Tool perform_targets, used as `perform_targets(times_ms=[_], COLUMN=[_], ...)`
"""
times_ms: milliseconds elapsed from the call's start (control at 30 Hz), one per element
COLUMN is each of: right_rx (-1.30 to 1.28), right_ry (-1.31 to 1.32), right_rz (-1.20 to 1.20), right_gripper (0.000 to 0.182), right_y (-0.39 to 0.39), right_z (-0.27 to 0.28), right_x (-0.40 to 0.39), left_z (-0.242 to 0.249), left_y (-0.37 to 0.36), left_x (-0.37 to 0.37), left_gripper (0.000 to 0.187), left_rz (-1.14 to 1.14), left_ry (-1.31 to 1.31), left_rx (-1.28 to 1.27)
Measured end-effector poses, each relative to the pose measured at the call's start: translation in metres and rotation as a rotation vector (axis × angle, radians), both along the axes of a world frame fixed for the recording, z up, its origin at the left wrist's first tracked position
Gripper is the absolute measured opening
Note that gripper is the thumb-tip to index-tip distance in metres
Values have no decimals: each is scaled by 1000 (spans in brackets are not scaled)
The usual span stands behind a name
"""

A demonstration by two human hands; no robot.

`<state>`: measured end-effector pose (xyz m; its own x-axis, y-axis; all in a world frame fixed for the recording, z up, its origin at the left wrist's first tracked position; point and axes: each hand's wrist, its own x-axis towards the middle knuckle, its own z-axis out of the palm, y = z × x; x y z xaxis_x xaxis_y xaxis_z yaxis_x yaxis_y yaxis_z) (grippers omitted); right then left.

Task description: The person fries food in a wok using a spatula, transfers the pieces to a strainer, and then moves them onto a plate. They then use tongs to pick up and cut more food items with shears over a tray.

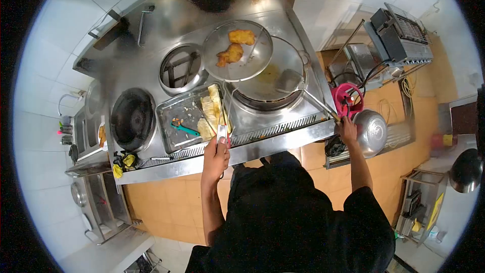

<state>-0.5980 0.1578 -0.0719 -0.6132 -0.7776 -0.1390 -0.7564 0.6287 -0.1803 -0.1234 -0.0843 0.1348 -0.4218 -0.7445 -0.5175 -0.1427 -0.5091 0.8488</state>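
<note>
Stainless steel cooking range [283, 134] fills the view, orange floor tiles below. Your left hand [217, 154] is clamped on the handle of a round wire-mesh skimmer [237, 50], held above the steel wok [270, 78]; two golden fried pieces [235, 45] lie in the mesh, well forward of that hand. Your right hand [347, 129] grips the long handle of a steel ladle [290, 80] whose bowl rests in the wok. Rectangular steel tray [177, 121] sits just left of the skimmer handle.
</note>
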Motion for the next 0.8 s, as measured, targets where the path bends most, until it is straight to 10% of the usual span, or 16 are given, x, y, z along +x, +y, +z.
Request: perform_targets(times_ms=[800], right_rx=[-576], right_ry=[-19], right_rz=[123], right_gripper=[40], right_y=[-67], right_z=[47], right_x=[70], left_z=[-43], left_y=[28], left_x=[-33], left_gripper=[28], left_rz=[88], left_ry=[-84], left_rx=[-99])
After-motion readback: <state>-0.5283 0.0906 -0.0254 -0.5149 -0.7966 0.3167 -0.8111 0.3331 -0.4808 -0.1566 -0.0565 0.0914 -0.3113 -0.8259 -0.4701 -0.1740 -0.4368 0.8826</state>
